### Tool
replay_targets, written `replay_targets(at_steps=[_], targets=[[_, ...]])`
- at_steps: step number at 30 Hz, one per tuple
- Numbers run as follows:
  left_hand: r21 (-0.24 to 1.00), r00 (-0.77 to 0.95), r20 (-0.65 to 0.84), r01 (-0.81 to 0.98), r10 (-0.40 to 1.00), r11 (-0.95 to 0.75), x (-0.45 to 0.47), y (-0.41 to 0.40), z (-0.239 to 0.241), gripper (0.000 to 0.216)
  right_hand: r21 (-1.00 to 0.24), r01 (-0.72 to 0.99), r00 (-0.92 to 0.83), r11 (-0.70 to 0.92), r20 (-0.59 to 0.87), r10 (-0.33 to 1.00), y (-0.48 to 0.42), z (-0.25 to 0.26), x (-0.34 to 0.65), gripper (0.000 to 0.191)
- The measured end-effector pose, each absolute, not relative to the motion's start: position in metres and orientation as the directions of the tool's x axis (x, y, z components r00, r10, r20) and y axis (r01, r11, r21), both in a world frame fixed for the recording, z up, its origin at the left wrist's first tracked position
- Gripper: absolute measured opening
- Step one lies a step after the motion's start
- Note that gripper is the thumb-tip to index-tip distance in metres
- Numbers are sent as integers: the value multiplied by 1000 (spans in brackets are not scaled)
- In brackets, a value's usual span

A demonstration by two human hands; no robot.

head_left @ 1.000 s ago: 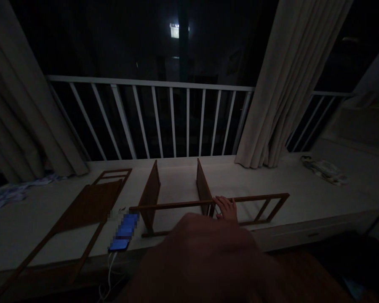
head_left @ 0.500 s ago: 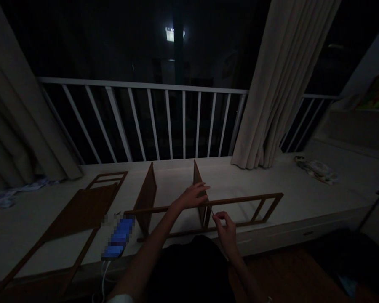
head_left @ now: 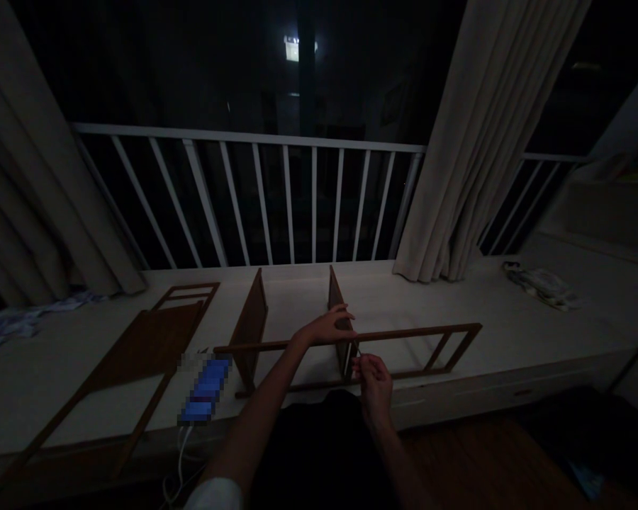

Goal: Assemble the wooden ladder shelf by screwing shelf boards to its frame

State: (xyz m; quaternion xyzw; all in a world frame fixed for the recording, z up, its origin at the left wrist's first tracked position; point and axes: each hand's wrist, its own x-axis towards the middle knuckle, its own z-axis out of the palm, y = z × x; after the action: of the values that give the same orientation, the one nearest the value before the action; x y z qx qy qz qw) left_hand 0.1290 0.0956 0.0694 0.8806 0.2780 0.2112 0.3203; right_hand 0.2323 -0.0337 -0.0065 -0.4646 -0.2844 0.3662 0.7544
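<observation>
A brown wooden shelf frame [head_left: 420,333] lies on its side on the white ledge, with two panels standing up from it. My left hand [head_left: 325,327] bends over the rail where it meets the right-hand shelf panel [head_left: 338,292], gripping the wood there. Just below and to the right, my right hand [head_left: 375,379] is closed in a pinch on a thin rod-like tool [head_left: 358,348], which points up at the joint. Its tip is too small and dark to make out. The left-hand shelf panel [head_left: 251,322] stands apart from both hands.
Another wooden frame with a panel [head_left: 149,338] lies on the ledge [head_left: 292,290] to the left. A phone [head_left: 206,391], blurred out, with a white cable [head_left: 181,457] is near the front edge. Behind run a white railing [head_left: 255,137] and curtains [head_left: 457,177]. Crumpled cloth [head_left: 542,285] sits right.
My right hand has shifted and turned at the joint, its fingers now closer to the rail, still pinching the thin tool. The left hand stays on the frame. The view has shifted slightly.
</observation>
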Motion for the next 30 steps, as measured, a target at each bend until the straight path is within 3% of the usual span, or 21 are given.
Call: replay_targets(at_steps=[5,11,17,25,30], targets=[[686,739,185,375,648,-623,128,93,71,57,-765,-553,492,329,19,871,-32,-16,225,25],[688,740,201,360,642,-631,128,93,70,55,-646,-698,402,309,4,916,-32,-15,220,21],[689,741,213,349,637,-636,128,94,69,55,-542,-837,161,73,-117,980,-37,-3,219,22],[683,741,214,351,636,-640,126,95,67,56,-536,-841,95,74,-13,995,-42,10,226,13],[684,744,214,349,633,-641,125,95,67,57,-704,-704,238,89,-116,964,-39,9,226,13]])
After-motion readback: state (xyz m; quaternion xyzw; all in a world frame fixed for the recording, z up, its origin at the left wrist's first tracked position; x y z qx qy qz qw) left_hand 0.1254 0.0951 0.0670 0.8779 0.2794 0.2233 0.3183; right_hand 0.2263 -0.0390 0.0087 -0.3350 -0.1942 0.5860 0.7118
